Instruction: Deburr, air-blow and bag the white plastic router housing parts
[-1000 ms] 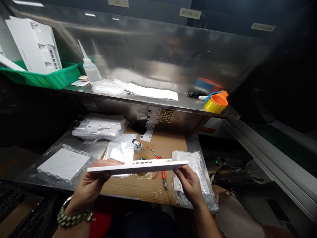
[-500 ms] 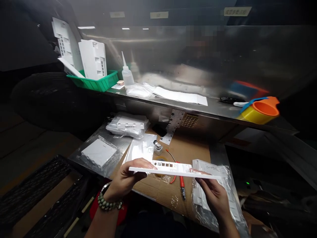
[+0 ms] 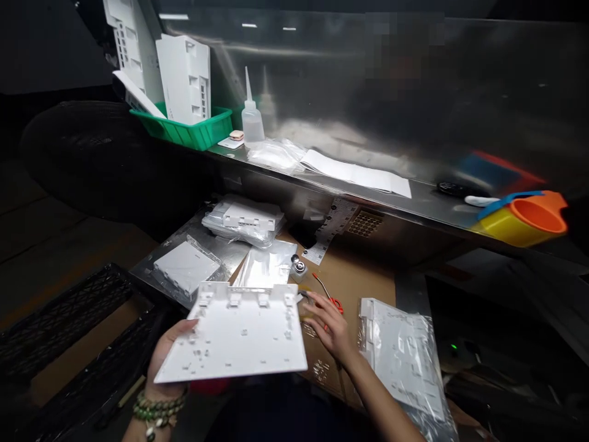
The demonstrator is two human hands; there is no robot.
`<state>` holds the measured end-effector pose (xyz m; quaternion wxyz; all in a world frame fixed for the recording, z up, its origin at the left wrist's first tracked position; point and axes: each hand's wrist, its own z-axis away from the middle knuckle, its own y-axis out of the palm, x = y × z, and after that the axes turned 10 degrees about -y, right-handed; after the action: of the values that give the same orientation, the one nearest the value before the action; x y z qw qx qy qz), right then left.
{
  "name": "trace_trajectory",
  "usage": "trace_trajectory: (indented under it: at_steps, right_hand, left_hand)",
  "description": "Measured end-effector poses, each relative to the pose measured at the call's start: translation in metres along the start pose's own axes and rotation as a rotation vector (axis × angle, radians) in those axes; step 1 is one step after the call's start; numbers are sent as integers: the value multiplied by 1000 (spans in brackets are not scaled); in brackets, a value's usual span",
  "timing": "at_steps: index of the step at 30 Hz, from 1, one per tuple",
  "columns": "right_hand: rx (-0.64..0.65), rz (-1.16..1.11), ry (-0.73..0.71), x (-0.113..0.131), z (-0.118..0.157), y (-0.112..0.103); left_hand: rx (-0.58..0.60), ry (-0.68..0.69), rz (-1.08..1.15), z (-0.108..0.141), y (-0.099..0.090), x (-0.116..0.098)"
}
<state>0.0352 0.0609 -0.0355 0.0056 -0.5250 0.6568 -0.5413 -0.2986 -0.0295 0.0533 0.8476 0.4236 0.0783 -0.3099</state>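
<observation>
My left hand, with a beaded bracelet at the wrist, grips the left edge of a white plastic panel. The panel is tilted so its inner face with small clips and slots shows. My right hand is just off the panel's right edge, fingers spread, nothing seen held in it. Behind its fingers lies a yellowish tape roll, partly hidden. Red-handled pliers lie on the cardboard, partly behind the hand. A small bottle with a metal cap stands beyond the panel.
Bagged white panels lie at the right and left, with a stack behind. On the shelf are a green bin of white parts, a squeeze bottle, folded paper and a yellow-orange holder.
The panel has turned from edge-on to showing its inner face and moved left with my left hand. My right hand has let go of it and moved left. The view has shifted.
</observation>
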Motion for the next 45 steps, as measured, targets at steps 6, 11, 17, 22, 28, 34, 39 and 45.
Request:
trace_trajectory:
  at_steps: [6, 11, 17, 22, 28, 34, 39, 45]
  right_hand:
    - [304, 149, 229, -66, -35, 80]
    - [406, 196, 263, -72, -40, 97]
    - [300, 226, 342, -75, -46, 71]
    - [197, 298, 422, -96, -93, 51]
    - [289, 350, 357, -102, -124, 52]
    - [364, 367, 306, -105, -129, 58]
    - [351, 349, 279, -105, -127, 59]
    - [291, 317, 338, -93, -128, 59]
  left_hand:
    - [-452, 275, 148, 27, -9, -28]
    - [-412, 405, 160, 30, -8, -43]
    - [-340, 329, 349, 10, -28, -55]
    - [-261, 321, 334, -10, -13, -61]
    - [-237, 318, 334, -22, 25, -72]
    - [-110, 309, 359, -24, 45, -76]
    - [-32, 313, 358, -24, 49, -68]
    - [-47, 320, 346, -20, 56, -58]
